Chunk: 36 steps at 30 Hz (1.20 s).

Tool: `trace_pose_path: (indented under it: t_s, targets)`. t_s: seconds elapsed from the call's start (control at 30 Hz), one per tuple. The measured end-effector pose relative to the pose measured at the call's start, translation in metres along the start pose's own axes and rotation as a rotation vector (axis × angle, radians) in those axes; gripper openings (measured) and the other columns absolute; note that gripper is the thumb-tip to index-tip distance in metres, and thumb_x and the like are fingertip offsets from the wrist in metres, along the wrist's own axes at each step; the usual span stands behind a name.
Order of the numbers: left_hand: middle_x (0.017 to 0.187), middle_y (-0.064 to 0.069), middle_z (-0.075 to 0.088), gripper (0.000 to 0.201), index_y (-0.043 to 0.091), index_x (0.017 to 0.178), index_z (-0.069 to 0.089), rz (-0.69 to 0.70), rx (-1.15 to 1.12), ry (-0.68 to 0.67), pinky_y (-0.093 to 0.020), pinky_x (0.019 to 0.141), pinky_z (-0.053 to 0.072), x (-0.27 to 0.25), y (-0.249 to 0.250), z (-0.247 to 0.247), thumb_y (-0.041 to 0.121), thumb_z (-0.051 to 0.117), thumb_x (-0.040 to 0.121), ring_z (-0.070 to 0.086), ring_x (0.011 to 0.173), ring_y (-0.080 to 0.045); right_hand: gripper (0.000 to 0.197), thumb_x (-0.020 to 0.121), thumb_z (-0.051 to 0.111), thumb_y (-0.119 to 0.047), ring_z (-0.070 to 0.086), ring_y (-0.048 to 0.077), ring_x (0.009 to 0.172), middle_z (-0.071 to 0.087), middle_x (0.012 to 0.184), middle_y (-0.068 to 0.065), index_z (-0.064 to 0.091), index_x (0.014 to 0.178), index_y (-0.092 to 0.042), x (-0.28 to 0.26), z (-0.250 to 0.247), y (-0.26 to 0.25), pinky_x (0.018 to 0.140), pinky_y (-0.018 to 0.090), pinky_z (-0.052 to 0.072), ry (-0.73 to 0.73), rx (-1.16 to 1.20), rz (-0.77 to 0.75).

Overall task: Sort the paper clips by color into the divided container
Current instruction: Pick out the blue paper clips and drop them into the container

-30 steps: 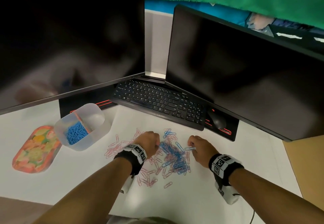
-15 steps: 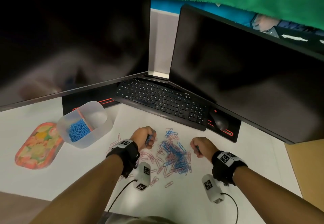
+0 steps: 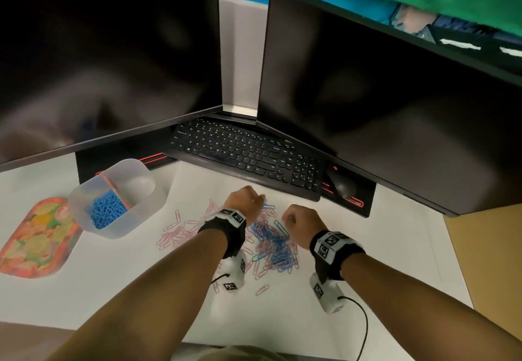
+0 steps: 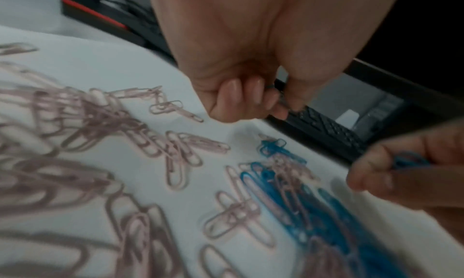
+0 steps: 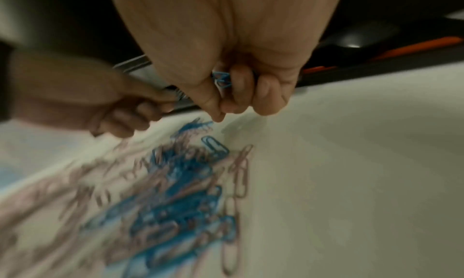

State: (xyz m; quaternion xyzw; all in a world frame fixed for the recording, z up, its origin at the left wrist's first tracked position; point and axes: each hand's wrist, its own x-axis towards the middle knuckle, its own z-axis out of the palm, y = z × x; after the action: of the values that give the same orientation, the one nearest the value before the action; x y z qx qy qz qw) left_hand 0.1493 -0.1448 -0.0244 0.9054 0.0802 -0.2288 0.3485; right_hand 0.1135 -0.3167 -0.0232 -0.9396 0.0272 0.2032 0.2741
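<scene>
divided container [image 3: 118, 211] stands left of both hands, blue clips in its near compartment | mixed pink-and-blue clip pile [image 3: 271, 244] lies on the desk between and under the hands | left hand [image 3: 245, 201] fist curled round blue clips | right hand [image 3: 300, 223] fist curled round blue clips [image 5: 221, 79]

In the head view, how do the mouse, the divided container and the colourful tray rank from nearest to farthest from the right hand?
From the right hand:
1. mouse, just beyond it, to the right.
2. divided container, far to the left, past the left hand.
3. colourful tray, farthest left.
</scene>
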Motion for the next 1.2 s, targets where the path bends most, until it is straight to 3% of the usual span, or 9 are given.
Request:
trace_pose_path:
  t_s: [0.17, 0.43, 0.6, 0.73, 0.87, 0.93, 1.0, 1.1, 1.2]
  targets:
    - [0.112, -0.008, 0.059, 0.031, 0.011, 0.116, 0.055, 0.114, 0.369, -0.071, -0.035, 0.086, 0.052, 0.0, 0.004, 0.006, 0.032, 0.053, 0.093, 0.06, 0.099, -0.025, 0.013, 0.088, 0.058, -0.009, 0.058, 0.025, 0.098, 0.056, 0.107, 0.01, 0.059, 0.101, -0.01, -0.003, 0.013, -0.005, 0.084, 0.031, 0.051, -0.011, -0.173, -0.077]
    - [0.1, -0.005, 0.064, 0.016, 0.015, 0.101, 0.062, 0.032, 0.238, -0.03, -0.029, 0.073, 0.051, 0.0, -0.001, -0.002, 0.016, 0.05, 0.09, 0.06, 0.087, -0.021, 0.023, 0.082, 0.063, 0.001, 0.062, 0.029, 0.103, 0.063, 0.109, 0.013, 0.053, 0.101, -0.009, -0.001, 0.013, -0.019, 0.084, 0.036, 0.056, -0.057, -0.204, -0.07]
    - [0.087, 0.001, 0.065, 0.01, 0.02, 0.088, 0.062, -0.006, -0.03, 0.023, -0.023, 0.062, 0.046, -0.009, -0.016, -0.016, 0.014, 0.054, 0.088, 0.061, 0.079, -0.018, 0.031, 0.082, 0.061, 0.0, 0.058, 0.03, 0.112, 0.06, 0.118, 0.015, 0.052, 0.111, -0.006, 0.003, 0.01, -0.023, 0.089, 0.033, 0.053, -0.129, -0.18, -0.008]
    - [0.083, 0.003, 0.063, 0.023, 0.025, 0.106, 0.063, -0.029, -0.269, -0.022, -0.014, 0.05, 0.039, -0.021, -0.033, -0.032, 0.011, 0.053, 0.091, 0.055, 0.063, -0.008, 0.027, 0.092, 0.048, -0.006, 0.054, 0.025, 0.116, 0.058, 0.125, 0.01, 0.053, 0.119, -0.009, 0.005, 0.005, -0.021, 0.086, 0.022, 0.042, -0.206, -0.056, 0.022]
    - [0.083, -0.003, 0.065, 0.032, 0.014, 0.096, 0.069, -0.091, -0.546, -0.093, -0.015, 0.041, 0.033, -0.039, -0.045, -0.05, -0.003, 0.041, 0.09, 0.04, 0.045, -0.006, 0.02, 0.098, 0.045, -0.019, 0.057, 0.015, 0.1, 0.061, 0.11, 0.004, 0.059, 0.109, -0.011, 0.005, -0.001, -0.035, 0.085, 0.025, 0.045, -0.265, 0.15, 0.016]
    - [0.078, -0.006, 0.064, 0.026, 0.01, 0.089, 0.066, -0.154, -0.7, -0.106, -0.018, 0.044, 0.028, -0.048, -0.05, -0.06, -0.003, 0.044, 0.089, 0.034, 0.046, -0.012, 0.02, 0.099, 0.045, -0.021, 0.057, 0.01, 0.073, 0.061, 0.088, 0.004, 0.059, 0.1, -0.006, 0.004, 0.0, -0.052, 0.066, 0.023, 0.047, -0.333, 0.377, 0.058]
    - [0.07, -0.008, 0.058, 0.021, 0.007, 0.086, 0.061, -0.207, -0.871, -0.111, -0.018, 0.045, 0.022, -0.055, -0.056, -0.069, -0.002, 0.042, 0.088, 0.028, 0.045, -0.012, 0.022, 0.1, 0.042, -0.015, 0.042, 0.01, 0.049, 0.046, 0.067, 0.005, 0.055, 0.086, -0.005, 0.002, 0.004, -0.071, 0.044, 0.022, 0.032, -0.408, 0.725, 0.144]
    - [0.062, -0.005, 0.047, 0.017, 0.011, 0.08, 0.054, -0.263, -1.115, -0.107, -0.019, 0.045, 0.018, -0.068, -0.069, -0.089, 0.007, 0.04, 0.088, 0.026, 0.044, -0.013, 0.026, 0.099, 0.04, -0.013, 0.041, 0.015, 0.048, 0.047, 0.065, 0.007, 0.054, 0.078, -0.006, 0.002, 0.011, -0.104, 0.043, 0.023, 0.028, -0.509, 0.998, 0.215]
    - [0.06, -0.002, 0.044, 0.016, 0.015, 0.078, 0.05, -0.29, -1.246, -0.067, -0.02, 0.043, 0.022, -0.081, -0.087, -0.11, 0.02, 0.042, 0.09, 0.03, 0.046, -0.014, 0.023, 0.098, 0.042, -0.013, 0.049, 0.019, 0.054, 0.053, 0.069, 0.009, 0.058, 0.083, -0.006, 0.001, 0.019, -0.144, 0.047, 0.026, 0.036, -0.618, 0.995, 0.167]
